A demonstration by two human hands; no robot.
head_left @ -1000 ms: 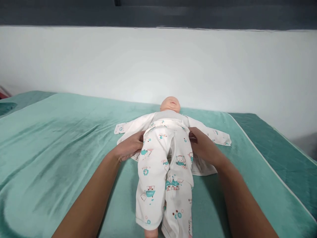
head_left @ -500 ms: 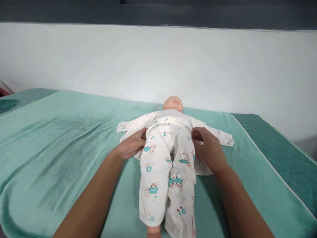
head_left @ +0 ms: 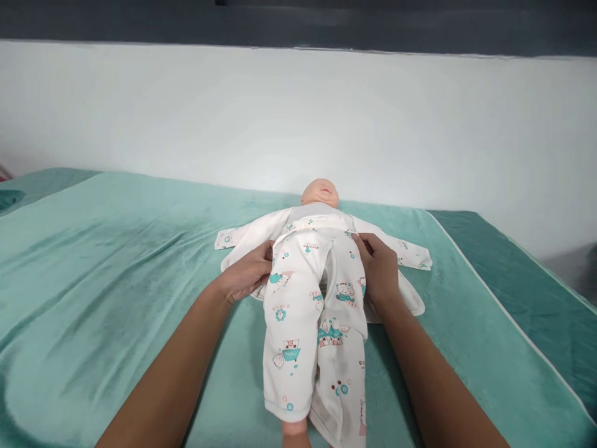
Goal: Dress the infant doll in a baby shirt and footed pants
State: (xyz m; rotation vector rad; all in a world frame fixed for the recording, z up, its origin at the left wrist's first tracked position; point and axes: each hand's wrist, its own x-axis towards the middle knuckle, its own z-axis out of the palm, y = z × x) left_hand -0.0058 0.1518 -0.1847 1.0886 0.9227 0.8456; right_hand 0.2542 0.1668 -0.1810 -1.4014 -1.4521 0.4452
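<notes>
Clock set on the doll's hips, 12 pointing away from the person. Baby doll (head_left: 319, 193) lies on its back along the 12–6 line, head at 12, on a light green plush blanket (head_left: 116, 292). Printed white trousers (head_left: 291, 323) (animals, boats, little circles) cover its hips and legs; waistband sits across the belly. At 6 o'clock a bare lower leg (head_left: 295, 429) comes out of the hem on the person's left and runs off the bottom of the view.

White long-sleeved jacket (head_left: 263, 231) is spread beneath the doll, sleeves reaching to about 10 and 2 o'clock, with printed cuffs; one rounded hem corner lies out at 4.

Left hand (head_left: 247, 272): at 9 o'clock, against the side of the trousers, fingers bent inward. Tips hidden by the cloth; cannot tell whether they pinch it.

Right hand (head_left: 380, 270): at 3 o'clock, touching the opposite side just below the waistband, fingers curled and bunched (thumb mostly out of sight). Grip on fabric likewise cannot be told.

Surroundings: darker green quilted cover (head_left: 527, 298) at 3 o'clock, beyond the blanket's edge; white wall (head_left: 298, 112) at 12, a dark band (head_left: 298, 22) above it.
</notes>
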